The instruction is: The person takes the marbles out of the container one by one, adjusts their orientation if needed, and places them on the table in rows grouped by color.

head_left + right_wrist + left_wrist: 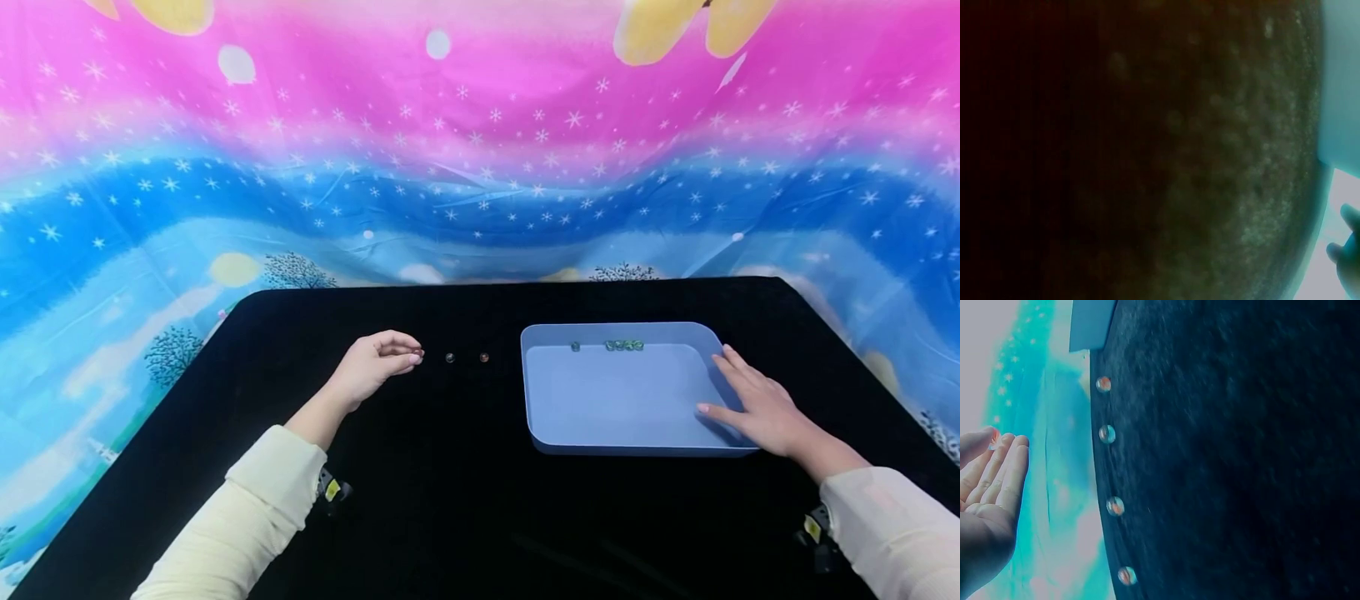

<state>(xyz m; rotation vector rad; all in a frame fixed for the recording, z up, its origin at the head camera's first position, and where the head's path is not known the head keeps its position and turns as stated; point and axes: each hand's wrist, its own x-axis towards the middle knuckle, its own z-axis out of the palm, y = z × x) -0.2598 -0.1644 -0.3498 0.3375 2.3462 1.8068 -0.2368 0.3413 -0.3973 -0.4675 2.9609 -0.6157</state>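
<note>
well, left fingers (pixel 397 337) pinch a marble (pixel 994 440) (right hand (pixel 767 407) outstretched).

Blk tabletop (pixel 450 517) below L hand (pixel 375 367); pink/blue snowflake-print backdrop (pixel 480 208) beyond it, w/ dk printed tree (pixel 174 357) to hand's left.

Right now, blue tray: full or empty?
Neither; partly filled. In the head view, the tray holds a cluster of greenish marbles and a lone marble along its far side; most of its floor is bare.
</note>
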